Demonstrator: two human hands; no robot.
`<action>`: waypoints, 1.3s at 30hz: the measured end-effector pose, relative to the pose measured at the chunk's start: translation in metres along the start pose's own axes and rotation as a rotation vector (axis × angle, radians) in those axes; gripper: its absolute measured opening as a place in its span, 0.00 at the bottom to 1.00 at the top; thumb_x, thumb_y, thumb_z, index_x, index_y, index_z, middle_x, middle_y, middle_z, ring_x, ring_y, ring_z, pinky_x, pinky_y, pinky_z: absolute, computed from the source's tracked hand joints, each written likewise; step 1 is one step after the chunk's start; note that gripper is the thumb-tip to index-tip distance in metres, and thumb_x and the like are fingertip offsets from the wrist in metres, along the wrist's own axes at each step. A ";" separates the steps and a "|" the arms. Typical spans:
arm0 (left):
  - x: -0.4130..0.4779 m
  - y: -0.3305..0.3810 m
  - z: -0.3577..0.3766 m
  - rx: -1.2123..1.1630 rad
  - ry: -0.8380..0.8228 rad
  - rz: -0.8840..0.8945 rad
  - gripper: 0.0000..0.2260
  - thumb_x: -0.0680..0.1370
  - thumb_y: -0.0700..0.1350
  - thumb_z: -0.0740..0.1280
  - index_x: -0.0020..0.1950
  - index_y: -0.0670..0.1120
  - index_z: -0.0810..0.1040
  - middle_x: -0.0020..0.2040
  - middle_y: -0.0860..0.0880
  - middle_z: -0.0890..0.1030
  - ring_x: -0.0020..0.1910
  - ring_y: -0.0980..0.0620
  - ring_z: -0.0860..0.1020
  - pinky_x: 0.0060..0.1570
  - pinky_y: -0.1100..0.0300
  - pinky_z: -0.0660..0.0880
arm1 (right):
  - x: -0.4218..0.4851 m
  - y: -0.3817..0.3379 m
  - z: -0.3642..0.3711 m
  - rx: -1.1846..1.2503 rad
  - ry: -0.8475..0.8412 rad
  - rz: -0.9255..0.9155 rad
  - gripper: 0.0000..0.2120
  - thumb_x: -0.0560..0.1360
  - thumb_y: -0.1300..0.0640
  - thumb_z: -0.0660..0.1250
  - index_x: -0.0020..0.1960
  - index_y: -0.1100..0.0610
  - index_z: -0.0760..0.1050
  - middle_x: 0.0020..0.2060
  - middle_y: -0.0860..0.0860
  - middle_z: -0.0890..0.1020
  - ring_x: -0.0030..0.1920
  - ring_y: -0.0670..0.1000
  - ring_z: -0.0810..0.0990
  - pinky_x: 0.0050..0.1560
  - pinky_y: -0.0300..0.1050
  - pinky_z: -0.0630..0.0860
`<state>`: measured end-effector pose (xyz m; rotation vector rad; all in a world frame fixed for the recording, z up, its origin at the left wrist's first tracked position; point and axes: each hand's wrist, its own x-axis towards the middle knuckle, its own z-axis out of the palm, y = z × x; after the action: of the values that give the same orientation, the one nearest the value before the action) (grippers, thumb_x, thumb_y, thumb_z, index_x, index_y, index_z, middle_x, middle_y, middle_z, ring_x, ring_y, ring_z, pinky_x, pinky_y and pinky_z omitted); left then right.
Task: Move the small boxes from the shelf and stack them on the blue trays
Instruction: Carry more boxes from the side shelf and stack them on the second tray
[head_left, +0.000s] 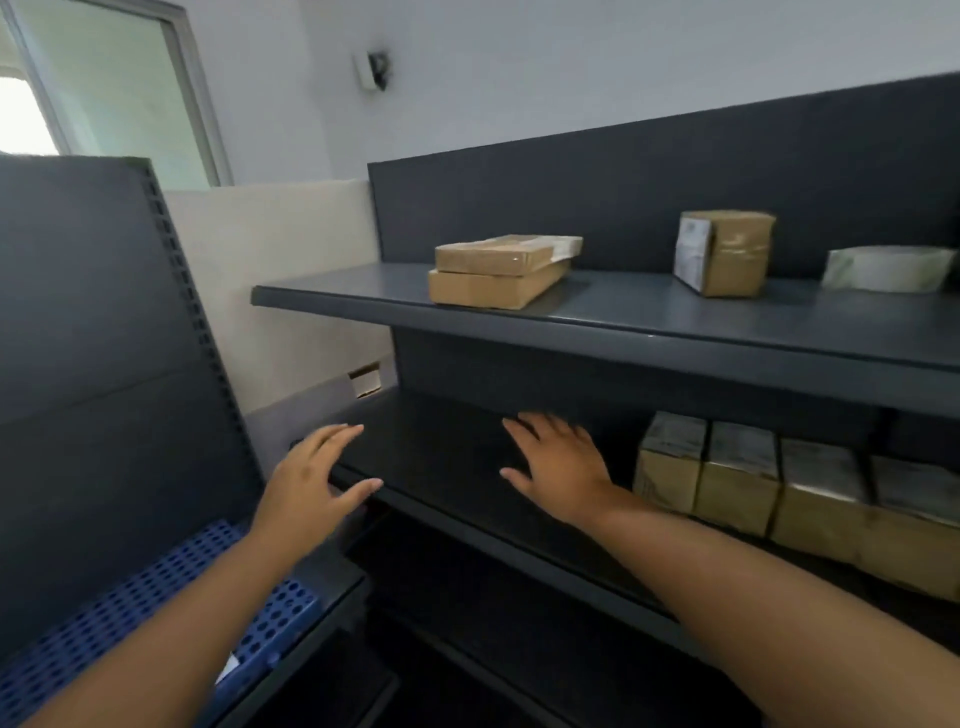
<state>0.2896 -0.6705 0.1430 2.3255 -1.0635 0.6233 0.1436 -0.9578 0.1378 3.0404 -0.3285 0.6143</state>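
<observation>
Head view of a dark shelving unit. Both hands are spread wide with the fingers straight, and neither holds anything. The left hand lies over the left front corner of the lower shelf. The right hand reaches further in over the shelf's bare middle part, palm down (whether either hand touches the surface cannot be told).

To the right of the right hand, a row of four boxes stands on the same shelf. They are brown, set side by side and touching, with pale labels on their tops. The nearest one is just beside the right wrist.

On the upper shelf, two flat boxes lie stacked one on the other near the left end. An upright box with a label on its left face stands well apart to their right. A white packet lies further right, against the back panel.

At lower left, a blue tray with a perforated top lies on a neighbouring dark rack, partly covered by the left forearm. A window and a small wall fixture appear above.
</observation>
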 end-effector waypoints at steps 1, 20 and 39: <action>0.007 0.013 0.013 -0.028 -0.012 0.014 0.31 0.73 0.63 0.69 0.71 0.50 0.71 0.68 0.50 0.73 0.65 0.48 0.72 0.63 0.50 0.70 | -0.008 0.019 -0.002 -0.023 -0.004 0.033 0.33 0.78 0.37 0.57 0.78 0.48 0.55 0.75 0.52 0.63 0.73 0.57 0.61 0.70 0.57 0.61; 0.096 0.206 0.211 -0.331 -0.381 0.232 0.39 0.69 0.63 0.72 0.76 0.60 0.59 0.75 0.51 0.62 0.70 0.51 0.67 0.65 0.50 0.72 | -0.109 0.224 -0.009 -0.235 -0.188 0.443 0.41 0.73 0.36 0.63 0.78 0.49 0.49 0.78 0.52 0.54 0.76 0.59 0.56 0.72 0.64 0.53; 0.121 0.252 0.285 -0.467 -0.536 0.356 0.37 0.73 0.51 0.73 0.74 0.68 0.55 0.77 0.64 0.53 0.74 0.52 0.62 0.68 0.55 0.64 | -0.114 0.224 0.005 -0.313 -0.228 0.554 0.38 0.77 0.45 0.65 0.78 0.44 0.44 0.79 0.49 0.53 0.78 0.57 0.52 0.73 0.60 0.51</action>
<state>0.2192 -1.0544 0.0585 1.9340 -1.6756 -0.1527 -0.0046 -1.1546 0.0846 2.7021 -1.1731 0.1882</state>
